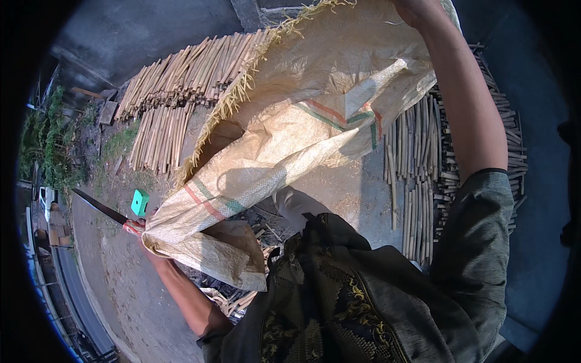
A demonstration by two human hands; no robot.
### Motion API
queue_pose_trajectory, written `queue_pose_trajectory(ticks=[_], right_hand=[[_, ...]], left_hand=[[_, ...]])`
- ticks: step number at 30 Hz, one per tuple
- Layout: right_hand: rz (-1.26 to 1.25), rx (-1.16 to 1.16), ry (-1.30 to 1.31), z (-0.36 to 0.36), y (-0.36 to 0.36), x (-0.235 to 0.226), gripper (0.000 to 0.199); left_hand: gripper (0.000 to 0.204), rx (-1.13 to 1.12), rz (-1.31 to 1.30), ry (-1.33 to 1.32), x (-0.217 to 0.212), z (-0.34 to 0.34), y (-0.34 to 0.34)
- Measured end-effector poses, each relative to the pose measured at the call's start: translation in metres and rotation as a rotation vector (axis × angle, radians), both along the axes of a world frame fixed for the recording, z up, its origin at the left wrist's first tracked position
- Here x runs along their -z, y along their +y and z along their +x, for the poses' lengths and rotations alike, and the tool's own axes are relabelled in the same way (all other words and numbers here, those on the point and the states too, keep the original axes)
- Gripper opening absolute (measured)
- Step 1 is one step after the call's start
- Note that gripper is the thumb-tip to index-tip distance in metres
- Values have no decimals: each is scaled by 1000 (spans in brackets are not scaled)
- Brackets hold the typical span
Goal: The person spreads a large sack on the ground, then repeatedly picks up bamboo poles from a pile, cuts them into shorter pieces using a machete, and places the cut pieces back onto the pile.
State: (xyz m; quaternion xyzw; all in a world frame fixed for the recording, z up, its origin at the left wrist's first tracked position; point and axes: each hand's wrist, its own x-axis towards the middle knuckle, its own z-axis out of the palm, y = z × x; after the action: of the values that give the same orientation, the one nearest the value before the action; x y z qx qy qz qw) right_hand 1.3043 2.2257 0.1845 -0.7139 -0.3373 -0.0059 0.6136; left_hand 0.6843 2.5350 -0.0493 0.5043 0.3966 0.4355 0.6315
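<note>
A large woven plastic sack (pixel 260 157), beige with red and green stripes and a frayed edge, is stretched out in front of me. My right hand (pixel 417 11) is raised at the top of the view and grips the sack's far end; its fingers are partly cut off by the frame. Low at the left, my left hand (pixel 148 237) is closed around a gathered corner of the sack. The same hand holds a machete (pixel 100 206) with a long dark blade, pointing away to the left, and a red-and-white handle. Sack folds hide part of the left fingers.
Stacks of cut bamboo poles (pixel 181 69) lie at the far left, with greyer stacked poles (pixel 417 163) at the right. A small green box-like object (pixel 140 202) is beyond the machete. Wood scraps (pixel 263 233) lie below the sack. Green plants (pixel 57 145) grow at the left edge.
</note>
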Motion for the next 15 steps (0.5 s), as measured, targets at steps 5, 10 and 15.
queue_pose_trajectory(ticks=[5,10,15], right_hand=[[334,5,119,44,70,16,27],[375,78,-348,34,79,-29,28],[314,-36,-559,-17,41,-132,34]], left_hand=[[25,-90,212,197,-48,43,-62],[23,-77,330,209,-102,97,-104],[29,-47,481,-9,-171,231,-143]])
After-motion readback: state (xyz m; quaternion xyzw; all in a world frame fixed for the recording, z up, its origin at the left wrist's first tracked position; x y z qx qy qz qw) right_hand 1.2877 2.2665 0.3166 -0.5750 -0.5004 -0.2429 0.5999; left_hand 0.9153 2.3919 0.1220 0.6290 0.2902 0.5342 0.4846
